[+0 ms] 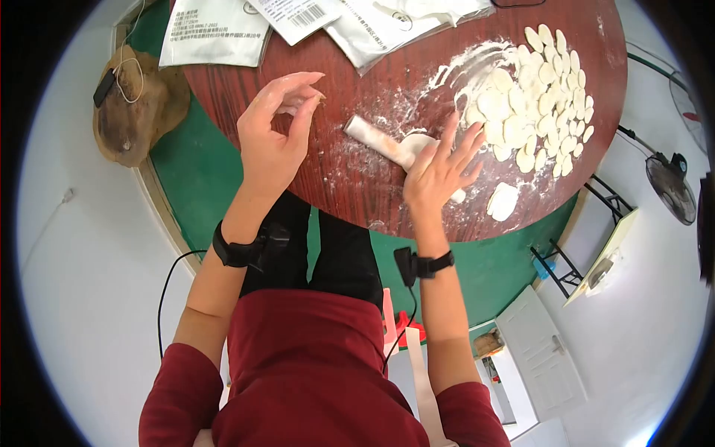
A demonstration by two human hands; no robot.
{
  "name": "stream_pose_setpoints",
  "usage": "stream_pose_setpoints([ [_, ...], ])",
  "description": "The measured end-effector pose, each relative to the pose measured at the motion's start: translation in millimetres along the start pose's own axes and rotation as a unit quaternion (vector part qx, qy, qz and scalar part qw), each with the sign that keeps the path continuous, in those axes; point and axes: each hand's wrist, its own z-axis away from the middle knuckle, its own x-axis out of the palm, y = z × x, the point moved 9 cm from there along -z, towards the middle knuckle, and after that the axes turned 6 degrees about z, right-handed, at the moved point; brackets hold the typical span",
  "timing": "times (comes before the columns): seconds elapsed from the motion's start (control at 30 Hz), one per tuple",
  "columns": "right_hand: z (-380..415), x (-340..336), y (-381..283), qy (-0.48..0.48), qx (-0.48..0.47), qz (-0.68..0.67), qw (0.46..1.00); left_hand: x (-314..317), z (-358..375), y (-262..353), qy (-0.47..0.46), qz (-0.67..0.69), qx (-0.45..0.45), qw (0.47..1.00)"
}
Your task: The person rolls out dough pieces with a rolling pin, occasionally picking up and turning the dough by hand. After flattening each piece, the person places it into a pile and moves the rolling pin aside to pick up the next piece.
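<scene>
Nearest my camera, the dark red clothing (305,372) fills the bottom centre of the frame. Beyond it, on the round wooden table (328,186), a pale rolling pin (369,138) lies slantwise at the centre, against a thin dough round (421,141). My right hand (436,179) is over the pin's lower-right part, fingers spread; I can't tell how firmly the palm touches. My left hand (272,141), upper left of centre, is raised off the pin, fingers curved toward the thumb; I can't tell whether anything is pinched there.

I judge the pin light, stiff and rather slippery with flour, best taken near both ends. The dough looks soft and easily torn or creased: I'd lift it by its rim. More floured rounds (514,112) spread at upper right, some overlapping, with a small group (503,201) below them.
</scene>
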Motion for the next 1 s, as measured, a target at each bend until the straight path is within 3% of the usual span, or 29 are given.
stream_pose_setpoints([
  [0.03,-18.0,2.2,2.8,-0.005,-0.001,-0.001,1.000,-0.9,0.5,-1.2,0.000,-0.003,-0.005,1.000],
  [0.1,-68.0,-15.1,15.8,0.093,0.015,-0.047,0.994,1.5,0.4,1.8,-0.016,0.014,0.011,1.000],
  [0.37,-33.2,-12.8,1.6,0.066,0.001,-0.050,0.997,3.0,-0.2,3.1,-0.003,0.009,0.001,1.000],
  [0.5,-88.1,-20.0,21.4,0.103,0.041,-0.084,0.990,5.6,-2.2,5.5,-0.013,0.011,0.005,1.000],
  [0.57,-58.9,-17.9,13.2,0.107,0.036,-0.084,0.990,5.7,-2.2,3.6,-0.014,0.002,-0.003,1.000],
  [0.63,-15.4,-10.3,-6.3,0.025,0.001,-0.058,0.998,7.6,0.1,1.1,-0.018,-0.007,-0.023,1.000],
  [0.77,-26.5,-9.9,-7.7,0.015,0.008,-0.056,0.998,12.6,-3.3,7.7,-0.017,0.012,-0.002,1.000],
  [0.83,-64.2,-26.8,4.9,0.094,0.040,-0.088,0.991,10.5,0.8,11.7,-0.014,0.021,0.018,1.000],
  [0.9,-48.4,-20.1,4.2,0.106,0.035,-0.081,0.990,9.0,-2.5,6.5,-0.005,0.004,0.005,1.000],
  [1.0,11.5,-9.9,-24.6,0.007,-0.019,-0.009,1.000,7.7,-2.3,6.3,0.009,0.008,-0.005,1.000],
])
